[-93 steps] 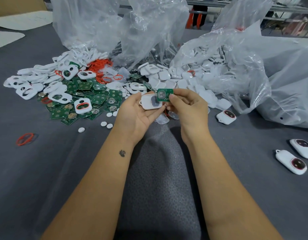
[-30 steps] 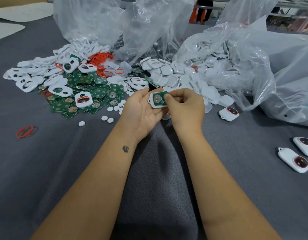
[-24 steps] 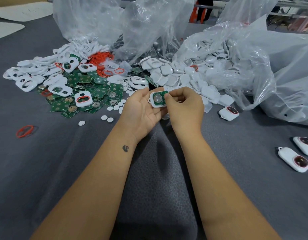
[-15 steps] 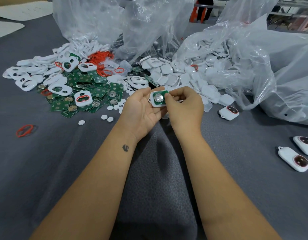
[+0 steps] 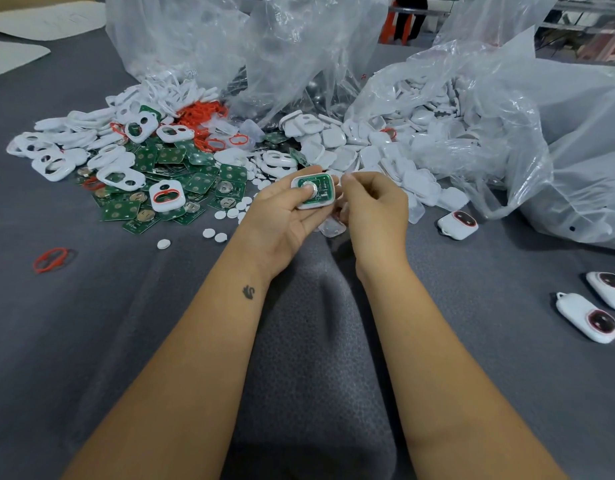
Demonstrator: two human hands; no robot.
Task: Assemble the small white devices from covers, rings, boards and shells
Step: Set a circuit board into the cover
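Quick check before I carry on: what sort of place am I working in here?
Most likely a small hand-assembly workshop: loose green boards heaped on grey felt table, clear plastic bags spilling white shells, finished devices set aside.

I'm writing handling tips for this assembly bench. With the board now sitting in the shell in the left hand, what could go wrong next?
The green circuit board may not be fully seated in the white plastic shell; the left hand holds it only by its thumb, so tilting could drop it. The right hand is now apart from it, giving no support. A dropped part could get lost among the loose white shells just behind.
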